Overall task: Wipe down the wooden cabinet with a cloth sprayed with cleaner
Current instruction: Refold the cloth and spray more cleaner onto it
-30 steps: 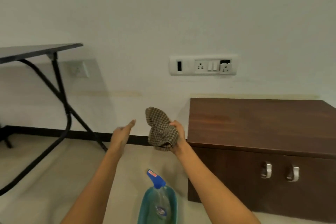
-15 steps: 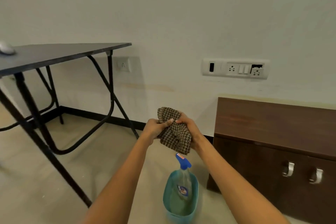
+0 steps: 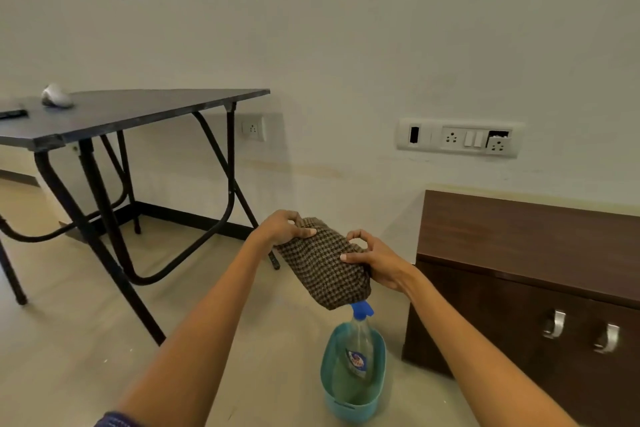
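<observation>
A brown checked cloth is stretched between both my hands in mid-air, left of the cabinet. My left hand grips its upper left end and my right hand pinches its right side. Below the cloth a clear spray bottle with a blue nozzle stands in a teal plastic tub on the floor; the cloth hides part of the nozzle. The dark wooden cabinet with two metal handles stands against the wall on the right.
A black folding table with metal legs stands at the left, with a small grey object on it. A switch and socket panel sits on the wall above the cabinet. Beige floor lies open in front.
My left hand has come over and taken hold of the cloth, which both hands have now spread out wider. The view has swung left, so the cabinet sits further right.
</observation>
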